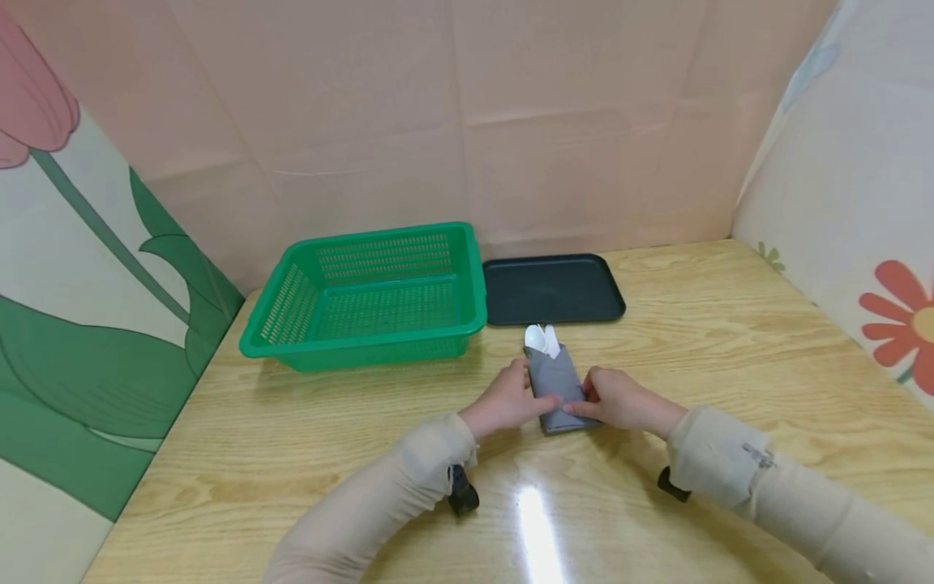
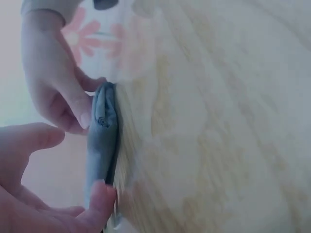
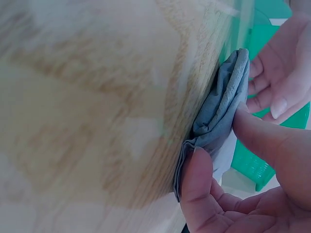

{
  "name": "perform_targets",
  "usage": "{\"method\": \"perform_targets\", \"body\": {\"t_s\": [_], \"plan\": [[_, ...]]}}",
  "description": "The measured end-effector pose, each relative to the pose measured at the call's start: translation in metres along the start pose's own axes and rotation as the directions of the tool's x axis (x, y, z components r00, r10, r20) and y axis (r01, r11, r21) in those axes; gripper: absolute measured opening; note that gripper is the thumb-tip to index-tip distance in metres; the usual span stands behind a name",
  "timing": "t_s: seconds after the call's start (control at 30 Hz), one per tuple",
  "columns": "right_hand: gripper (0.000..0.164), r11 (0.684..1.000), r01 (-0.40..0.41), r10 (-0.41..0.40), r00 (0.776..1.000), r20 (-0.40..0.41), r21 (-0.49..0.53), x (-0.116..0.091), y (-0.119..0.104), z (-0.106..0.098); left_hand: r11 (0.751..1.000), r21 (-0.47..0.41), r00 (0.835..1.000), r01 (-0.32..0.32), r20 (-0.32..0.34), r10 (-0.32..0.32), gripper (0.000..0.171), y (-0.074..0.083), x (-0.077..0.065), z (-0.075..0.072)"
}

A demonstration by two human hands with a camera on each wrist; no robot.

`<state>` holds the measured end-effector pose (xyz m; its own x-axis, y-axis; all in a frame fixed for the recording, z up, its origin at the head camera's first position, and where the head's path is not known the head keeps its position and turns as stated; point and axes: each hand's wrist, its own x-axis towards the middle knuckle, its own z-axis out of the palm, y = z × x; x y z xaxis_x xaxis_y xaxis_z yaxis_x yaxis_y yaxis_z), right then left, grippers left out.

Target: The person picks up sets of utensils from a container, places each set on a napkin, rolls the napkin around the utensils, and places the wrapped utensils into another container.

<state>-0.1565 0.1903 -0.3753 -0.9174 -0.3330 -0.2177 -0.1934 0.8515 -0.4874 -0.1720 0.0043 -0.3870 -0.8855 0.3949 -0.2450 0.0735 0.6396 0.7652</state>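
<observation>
A folded grey napkin (image 1: 556,381) lies on the table with a white spoon (image 1: 536,337) and a second narrow white utensil (image 1: 552,342) sticking out of its far end. The second utensil's kind is hard to tell. My left hand (image 1: 509,397) is at the napkin's left side. One of its fingertips touches the edge, while the thumb is held apart from the cloth in the left wrist view. From the right, my right hand (image 1: 619,397) pinches the napkin's near right edge, its thumb (image 3: 252,127) on top and index finger (image 3: 197,170) along the side.
A green plastic basket (image 1: 379,342) with slotted walls stands at the back left. Beside it, a black tray (image 1: 552,289) lies flat behind the napkin. The wooden table (image 1: 292,487) meets cloth-covered walls at the back and sides.
</observation>
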Motion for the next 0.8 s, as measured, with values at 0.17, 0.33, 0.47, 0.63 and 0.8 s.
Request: {"method": "perform_targets", "body": {"t_s": [0.17,0.33,0.47,0.63,0.8], "plan": [[0.036,1.000,-0.016,0.016,1.000,0.010,0.010,0.001,0.000,0.000,0.974,-0.223,0.999,0.034,0.000,-0.035,0.070,-0.004,0.003,0.002],[0.036,1.000,-0.022,0.022,1.000,0.008,0.012,0.001,0.000,0.001,0.940,-0.332,0.996,0.082,0.002,-0.086,0.056,-0.005,0.005,0.005],[0.036,1.000,-0.026,0.026,1.000,0.003,0.016,0.000,0.000,0.001,0.915,-0.389,0.993,0.109,-0.003,-0.119,0.046,-0.006,0.007,0.007],[0.035,0.999,-0.023,0.023,1.000,-0.001,0.024,0.000,-0.001,0.001,0.903,-0.415,0.992,0.113,-0.010,-0.129,0.032,-0.007,0.009,0.008],[0.037,1.000,-0.019,0.018,1.000,0.003,0.022,-0.001,-0.001,0.001,0.906,-0.411,0.992,0.104,-0.020,-0.123,0.022,-0.007,0.011,0.009]]}}
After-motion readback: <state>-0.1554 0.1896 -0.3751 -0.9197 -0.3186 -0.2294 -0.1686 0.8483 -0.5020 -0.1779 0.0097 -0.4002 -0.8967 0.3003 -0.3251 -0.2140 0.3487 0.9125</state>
